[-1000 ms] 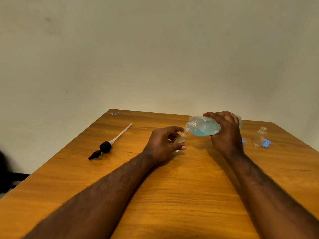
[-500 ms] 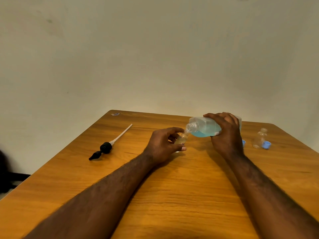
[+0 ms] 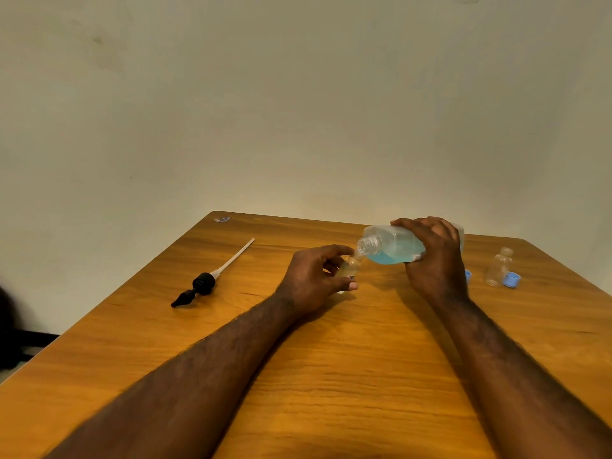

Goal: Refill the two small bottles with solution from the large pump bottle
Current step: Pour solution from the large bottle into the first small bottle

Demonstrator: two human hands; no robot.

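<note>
Wooden table [image 3: 331,376] under everything.

Toward 1 o'clock from table centre: large pump bottle [image 3: 394,245], pump off, clamped round the body by right hand [image 3: 433,260] with fingers curled over the top. Tipped almost flat. Long axis 3-to-9, open threaded neck toward 9 o'clock and dipped slightly, base toward 3. Blue solution pooled along the low side; any flow at the neck not discernible.

Step in hand, by judgement: pouring into first small bottle. Next move likely calls for a little more tilt, slowly, with the wide neck kept right over the narrow mouth. Spill risk there.

Pump head with dip tube [image 3: 205,283] lying out at 9 o'clock, nozzle toward 7, tube toward 1.

Left hand [image 3: 314,276] at 9 of the neck, thumb and fingers pinching first small bottle [image 3: 351,265], roughly upright, mouth just under the big neck.

Second small bottle [image 3: 498,266] at 3 o'clock, upright, uncapped, seemingly empty, well apart from both hands.

Blue cap [image 3: 511,279] just beside it at 4. Another blue cap [image 3: 468,275] half hidden behind right wrist.
</note>
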